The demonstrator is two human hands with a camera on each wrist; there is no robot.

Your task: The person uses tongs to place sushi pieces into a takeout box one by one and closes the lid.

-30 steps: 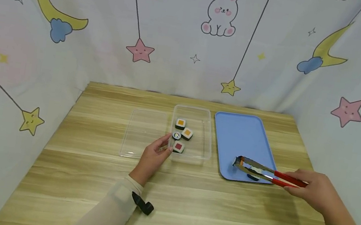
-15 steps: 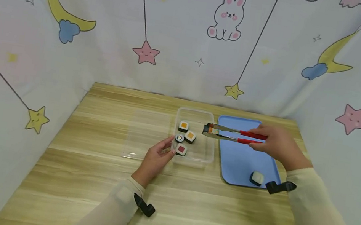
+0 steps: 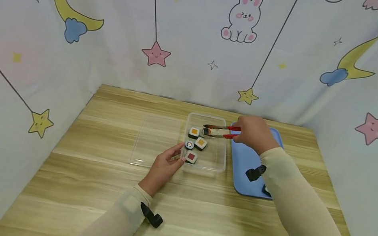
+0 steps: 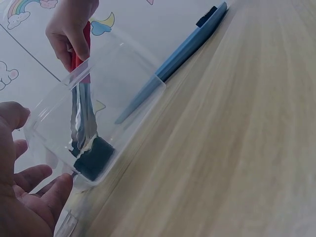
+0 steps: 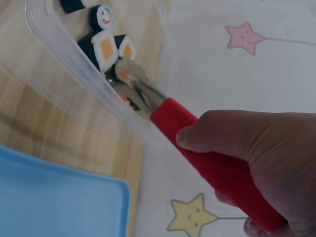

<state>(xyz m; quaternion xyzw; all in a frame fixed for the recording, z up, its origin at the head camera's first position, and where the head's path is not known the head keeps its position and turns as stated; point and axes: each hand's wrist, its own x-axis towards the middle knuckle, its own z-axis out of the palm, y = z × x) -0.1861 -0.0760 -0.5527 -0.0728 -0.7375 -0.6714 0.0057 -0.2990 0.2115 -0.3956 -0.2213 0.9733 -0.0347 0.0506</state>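
My right hand point(image 3: 255, 133) grips red-handled metal tongs point(image 3: 232, 133). Between their tips is a sushi piece point(image 3: 206, 132) with a dark wrapper and orange filling, inside a clear plastic container point(image 3: 211, 162). The container also has several other pieces: two with orange squares, a small round roll point(image 3: 189, 145) and one with a red square point(image 3: 191, 157). In the right wrist view the tong tips are beside the orange-centred piece point(image 5: 105, 51). My left hand point(image 3: 162, 167), fingers loosely spread, touches the container's left side. The left wrist view shows its fingertips point(image 4: 60, 190) against the wall.
A clear lid point(image 3: 154, 141) lies on the wooden table left of the container. On the right is a blue tray point(image 3: 245, 164), partly covered by my right forearm, with one sushi piece point(image 3: 266, 190) near its front edge. A patterned curtain point(image 3: 180, 76) borders the table's back.
The tongs have lifted a sushi piece off the blue tray and carried it left into the container. My right arm now crosses over the tray. My left hand stays at the container's side.
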